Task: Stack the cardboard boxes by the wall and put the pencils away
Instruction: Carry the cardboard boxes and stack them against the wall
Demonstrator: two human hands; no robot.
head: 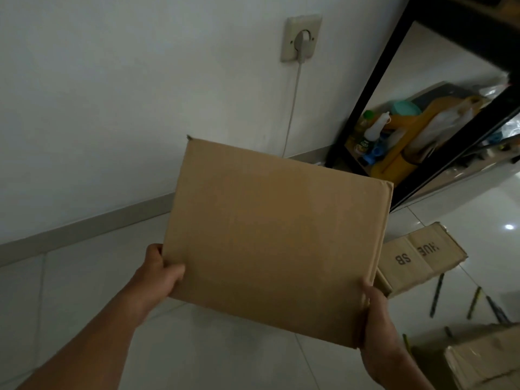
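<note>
I hold a flattened plain cardboard box (275,235) up in front of me, above the white tiled floor and close to the wall. My left hand (160,273) grips its near left corner, and my right hand (377,322) grips its near right corner. A second flattened box (416,257) with black printed letters lies on the floor to the right, partly hidden behind the held one. Several dark pencils (436,295) lie scattered on the tiles near it. Another cardboard box (484,358) shows at the bottom right corner.
A white wall (112,108) with a grey skirting board runs across the back. A socket (301,38) holds a plug whose cable hangs down. A black metal shelf (374,88) at the right holds bottles, bags and a yellow object.
</note>
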